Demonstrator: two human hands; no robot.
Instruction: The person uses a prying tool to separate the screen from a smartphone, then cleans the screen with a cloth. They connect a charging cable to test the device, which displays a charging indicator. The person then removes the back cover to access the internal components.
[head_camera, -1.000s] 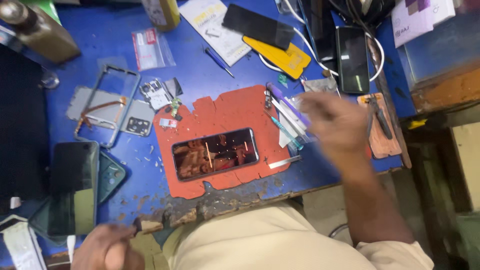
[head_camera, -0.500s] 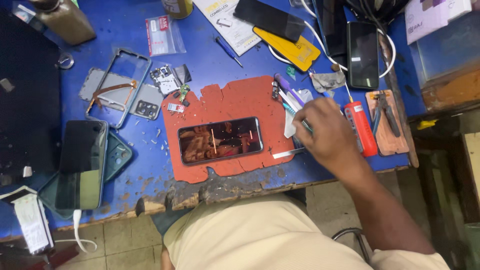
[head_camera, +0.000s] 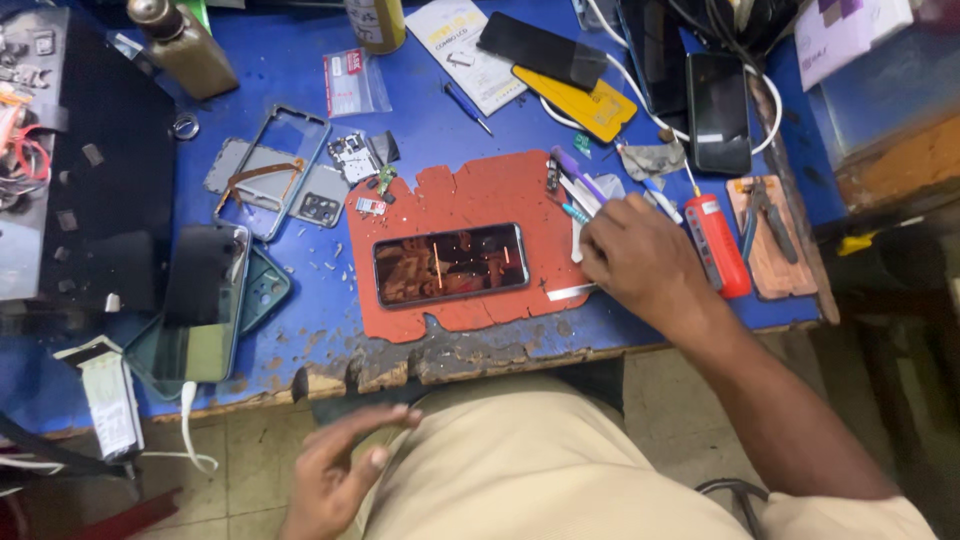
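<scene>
Far left of the blue bench (head_camera: 300, 80): black mat (head_camera: 110, 170) with small parts, brown bottle (head_camera: 185, 55) behind it. Two dark phones (head_camera: 195, 300) lie stacked near the front edge, white charger cable (head_camera: 190, 430) hanging off below. Next over, a bare phone frame (head_camera: 270, 170) with a grey back cover under it, loose circuit board bits (head_camera: 355, 155) beside it.

Left hand (head_camera: 335, 475) is off the bench, down by the lap, fingers spread open, holding nothing.

Centre: red work mat (head_camera: 470, 190), edges ragged. Phone (head_camera: 450, 263) lies flat on it, screen up, landscape, dark display showing reflections. Bench front edge under the mat is chipped and worn.

Right hand (head_camera: 640, 260) rests on the mat's right edge, just beside the phone, not touching it. Its fingers curl into the cluster of small tools (head_camera: 575, 195) there; can't tell whether they grip one. Thin metal strip (head_camera: 570, 292) lies just below the hand.

Right of the hand: red screwdriver (head_camera: 715, 245), then pliers (head_camera: 765, 215) on a small brown pad. Behind: black phone (head_camera: 718, 112), yellow card (head_camera: 585, 100), white cables.
</scene>
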